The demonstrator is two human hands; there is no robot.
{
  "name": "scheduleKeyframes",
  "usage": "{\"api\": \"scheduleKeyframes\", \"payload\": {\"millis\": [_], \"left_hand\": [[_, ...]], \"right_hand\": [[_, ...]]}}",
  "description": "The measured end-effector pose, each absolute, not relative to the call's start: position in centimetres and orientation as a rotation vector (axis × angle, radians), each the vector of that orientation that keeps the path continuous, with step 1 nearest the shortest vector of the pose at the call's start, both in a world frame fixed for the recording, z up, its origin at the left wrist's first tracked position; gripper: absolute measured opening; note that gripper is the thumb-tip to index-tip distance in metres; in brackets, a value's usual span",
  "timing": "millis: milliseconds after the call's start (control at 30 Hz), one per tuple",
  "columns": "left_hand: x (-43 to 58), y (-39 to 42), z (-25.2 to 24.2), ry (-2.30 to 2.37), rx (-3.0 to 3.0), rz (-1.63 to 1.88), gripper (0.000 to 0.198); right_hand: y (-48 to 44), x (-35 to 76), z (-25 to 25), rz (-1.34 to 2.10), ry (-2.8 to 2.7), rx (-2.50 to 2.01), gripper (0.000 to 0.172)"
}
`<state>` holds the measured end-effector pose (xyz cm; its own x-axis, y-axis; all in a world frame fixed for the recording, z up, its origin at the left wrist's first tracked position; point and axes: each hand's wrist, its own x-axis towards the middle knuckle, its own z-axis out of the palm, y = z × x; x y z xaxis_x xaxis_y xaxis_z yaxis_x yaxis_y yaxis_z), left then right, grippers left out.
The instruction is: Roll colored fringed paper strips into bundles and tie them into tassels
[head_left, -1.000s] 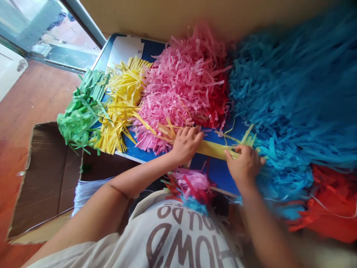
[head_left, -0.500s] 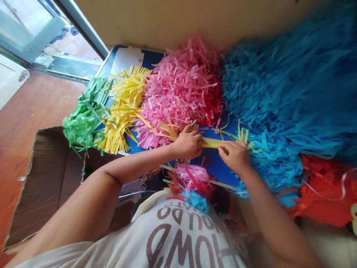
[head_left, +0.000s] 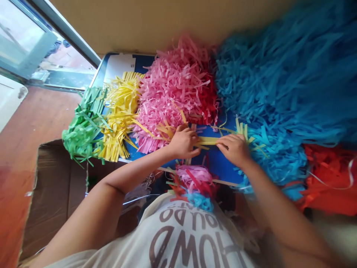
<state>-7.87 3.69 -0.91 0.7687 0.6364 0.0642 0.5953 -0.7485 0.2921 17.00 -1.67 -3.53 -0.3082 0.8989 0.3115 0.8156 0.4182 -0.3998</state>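
- The left hand (head_left: 184,142) is clenched around the yellow paper strip (head_left: 208,140), with the fingers curled over it at about 9 o'clock from the strip's middle.
- The right hand (head_left: 232,150) grasps the same strip at about 3 o'clock, pinching it from above; the strip's fringed end (head_left: 242,131) fans out just past this hand.
- The strip lies taut between both grips, just above the blue table top (head_left: 223,167), at the centre of the view.
- For handling this thin paper, a gentle, even pull, with both grips on the solid band and clear of the fringe, would likely keep it from tearing.
- Around the hands, a pink paper fringe heap (head_left: 170,89) lies at 11 o'clock and a blue one (head_left: 279,85) at 1 o'clock.
- Yellow fringe (head_left: 121,115) and green fringe (head_left: 83,126) sit at 9 o'clock, orange-red fringe (head_left: 329,178) at 3 o'clock, and a cardboard box (head_left: 52,190) at 8 o'clock.
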Motion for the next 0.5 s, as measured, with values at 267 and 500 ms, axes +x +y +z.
{"api": "scheduleKeyframes", "payload": {"millis": [267, 500], "left_hand": [[-6.2, 2.6, -1.5, 1.107, 2.864, 0.232, 0.022], [-8.8, 2.4, -2.9, 1.082, 2.725, 0.301, 0.026]], "right_hand": [[-1.9, 16.6, -2.1, 0.126, -2.269, -1.416, 0.016], [-2.4, 18.0, -4.1, 0.125, -2.247, -1.421, 0.014]]}}
